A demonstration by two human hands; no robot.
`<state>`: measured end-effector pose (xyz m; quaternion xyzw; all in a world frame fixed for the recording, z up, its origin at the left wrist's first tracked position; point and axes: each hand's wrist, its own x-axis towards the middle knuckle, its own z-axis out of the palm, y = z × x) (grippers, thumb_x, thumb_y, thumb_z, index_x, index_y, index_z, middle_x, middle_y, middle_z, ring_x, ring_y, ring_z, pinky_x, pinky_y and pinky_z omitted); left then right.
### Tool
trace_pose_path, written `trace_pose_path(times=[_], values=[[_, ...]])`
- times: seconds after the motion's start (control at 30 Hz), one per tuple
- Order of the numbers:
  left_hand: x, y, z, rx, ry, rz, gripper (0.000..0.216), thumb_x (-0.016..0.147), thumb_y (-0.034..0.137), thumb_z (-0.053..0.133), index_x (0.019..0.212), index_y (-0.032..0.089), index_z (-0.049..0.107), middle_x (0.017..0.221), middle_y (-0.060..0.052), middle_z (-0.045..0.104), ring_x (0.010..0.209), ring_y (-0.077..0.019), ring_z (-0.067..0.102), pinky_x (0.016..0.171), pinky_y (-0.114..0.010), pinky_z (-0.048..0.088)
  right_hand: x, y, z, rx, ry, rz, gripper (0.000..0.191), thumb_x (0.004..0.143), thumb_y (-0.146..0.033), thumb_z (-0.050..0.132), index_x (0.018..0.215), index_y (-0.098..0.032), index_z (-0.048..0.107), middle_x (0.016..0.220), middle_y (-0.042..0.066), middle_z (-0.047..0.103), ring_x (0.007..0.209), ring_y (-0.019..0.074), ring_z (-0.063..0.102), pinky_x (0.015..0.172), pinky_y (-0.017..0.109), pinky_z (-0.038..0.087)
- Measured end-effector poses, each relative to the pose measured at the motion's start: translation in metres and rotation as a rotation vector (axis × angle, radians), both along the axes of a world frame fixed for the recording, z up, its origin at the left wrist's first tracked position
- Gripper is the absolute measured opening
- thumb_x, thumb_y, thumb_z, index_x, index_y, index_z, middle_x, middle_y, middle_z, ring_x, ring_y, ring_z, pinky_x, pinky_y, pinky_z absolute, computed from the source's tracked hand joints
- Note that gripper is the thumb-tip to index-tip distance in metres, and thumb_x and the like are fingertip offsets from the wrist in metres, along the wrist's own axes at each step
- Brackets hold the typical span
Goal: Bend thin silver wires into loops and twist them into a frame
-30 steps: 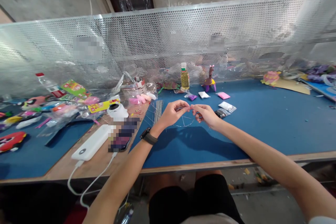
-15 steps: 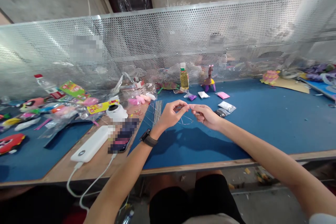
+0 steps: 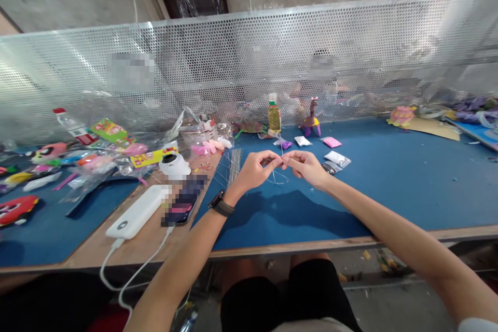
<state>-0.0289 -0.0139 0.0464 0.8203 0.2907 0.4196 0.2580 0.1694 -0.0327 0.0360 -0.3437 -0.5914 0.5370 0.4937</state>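
Observation:
Both hands meet above the blue mat (image 3: 404, 176), fingertips together. My left hand (image 3: 257, 168) pinches a thin metal wire (image 3: 282, 148), and a short length of it sticks up above the fingers. My right hand (image 3: 305, 167) pinches the same wire right beside the left fingertips. Below the hands a bent wire loop (image 3: 280, 182) shows; whether it joins the held piece I cannot tell. A bundle of straight wires (image 3: 235, 165) lies just left of my left hand.
Small bags of white clay (image 3: 337, 158), pink clay (image 3: 331, 142) and purple clay (image 3: 286, 144) lie beyond the hands. Behind them stand a bottle of yellow liquid (image 3: 274, 116) and a clay figure (image 3: 311, 123). A phone (image 3: 185, 199) and a white power bank (image 3: 138, 212) are left.
My right hand has drawn its fingers in from an extended pinch and now meets the left fingertips closely. A wire end now points up between them.

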Motion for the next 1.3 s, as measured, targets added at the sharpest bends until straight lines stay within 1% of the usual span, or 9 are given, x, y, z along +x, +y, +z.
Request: trace_pose_path(times=[0.3, 0.47, 0.63, 0.73, 0.83, 1.0, 1.13, 1.2, 1.3], values=[[0.001, 0.004, -0.005, -0.057, -0.073, 0.015, 0.029, 0.096, 0.043, 0.063, 0.089, 0.016, 0.074, 0.084, -0.006, 0.077, 0.075, -0.0174, 0.071, 0.069, -0.027, 0.056, 0.003, 0.001, -0.002, 0.027, -0.044, -0.001, 0.041, 0.074, -0.054, 0.081, 0.092, -0.018, 0.069, 0.081, 0.003, 0.075, 0.043, 0.0062, 0.046, 0.04, 0.023, 0.035], [0.001, 0.008, -0.009, -0.115, -0.138, -0.016, 0.029, 0.094, 0.044, 0.065, 0.09, 0.016, 0.071, 0.084, -0.006, 0.076, 0.077, -0.0192, 0.073, 0.074, -0.03, 0.061, 0.001, 0.0, -0.001, 0.053, -0.084, -0.028, 0.037, 0.079, -0.054, 0.076, 0.086, -0.018, 0.071, 0.082, 0.005, 0.077, 0.042, 0.006, 0.047, 0.041, 0.023, 0.036], [0.001, 0.003, -0.006, -0.028, -0.025, 0.016, 0.026, 0.097, 0.04, 0.062, 0.091, 0.017, 0.071, 0.085, -0.006, 0.076, 0.078, -0.0183, 0.072, 0.07, -0.026, 0.058, 0.004, 0.002, 0.003, -0.122, -0.111, 0.012, 0.032, 0.08, -0.048, 0.076, 0.078, -0.016, 0.074, 0.081, 0.006, 0.076, 0.043, 0.0057, 0.046, 0.04, 0.023, 0.034], [0.002, 0.003, -0.005, 0.03, 0.013, 0.041, 0.025, 0.097, 0.039, 0.061, 0.093, 0.018, 0.071, 0.086, -0.005, 0.076, 0.078, -0.0178, 0.072, 0.067, -0.025, 0.056, 0.005, 0.002, 0.003, -0.216, -0.044, 0.027, 0.028, 0.077, -0.043, 0.08, 0.083, -0.016, 0.076, 0.085, 0.005, 0.075, 0.044, 0.0047, 0.045, 0.039, 0.021, 0.032], [0.002, 0.004, -0.006, 0.052, 0.006, 0.055, 0.025, 0.098, 0.039, 0.06, 0.094, 0.018, 0.071, 0.086, -0.005, 0.076, 0.077, -0.0171, 0.072, 0.07, -0.025, 0.056, 0.002, 0.002, 0.0, -0.217, 0.048, 0.031, 0.032, 0.074, -0.045, 0.082, 0.09, -0.017, 0.076, 0.088, 0.004, 0.074, 0.045, 0.004, 0.042, 0.039, 0.021, 0.031], [0.002, 0.004, -0.006, 0.0, -0.033, 0.041, 0.026, 0.098, 0.041, 0.06, 0.093, 0.017, 0.07, 0.085, -0.005, 0.076, 0.078, -0.0178, 0.073, 0.07, -0.026, 0.057, -0.004, 0.002, -0.007, -0.06, 0.044, -0.057, 0.04, 0.073, -0.049, 0.082, 0.097, -0.019, 0.075, 0.084, 0.003, 0.074, 0.045, 0.0058, 0.045, 0.042, 0.022, 0.034], [0.003, 0.004, -0.008, -0.033, -0.064, 0.046, 0.028, 0.097, 0.042, 0.061, 0.091, 0.016, 0.069, 0.082, -0.005, 0.074, 0.072, -0.017, 0.072, 0.068, -0.026, 0.059, -0.003, 0.0, -0.009, 0.126, -0.096, -0.124, 0.038, 0.082, -0.053, 0.074, 0.097, -0.019, 0.073, 0.082, 0.004, 0.074, 0.044, 0.008, 0.05, 0.042, 0.024, 0.037], [0.003, 0.005, -0.009, -0.055, -0.072, 0.051, 0.029, 0.096, 0.044, 0.062, 0.091, 0.016, 0.07, 0.082, -0.005, 0.074, 0.071, -0.0166, 0.071, 0.068, -0.027, 0.06, -0.001, -0.001, -0.008, 0.252, -0.225, -0.178, 0.033, 0.09, -0.05, 0.067, 0.099, -0.019, 0.073, 0.087, 0.005, 0.076, 0.045, 0.0092, 0.053, 0.043, 0.025, 0.04], [0.005, 0.006, -0.012, -0.121, -0.092, 0.05, 0.032, 0.096, 0.046, 0.062, 0.092, 0.015, 0.07, 0.081, -0.005, 0.073, 0.072, -0.0168, 0.071, 0.065, -0.027, 0.061, 0.001, -0.001, -0.009, 0.545, -0.478, -0.307, 0.025, 0.099, -0.038, 0.058, 0.101, -0.019, 0.073, 0.089, 0.006, 0.077, 0.055, 0.0132, 0.061, 0.054, 0.027, 0.046]])
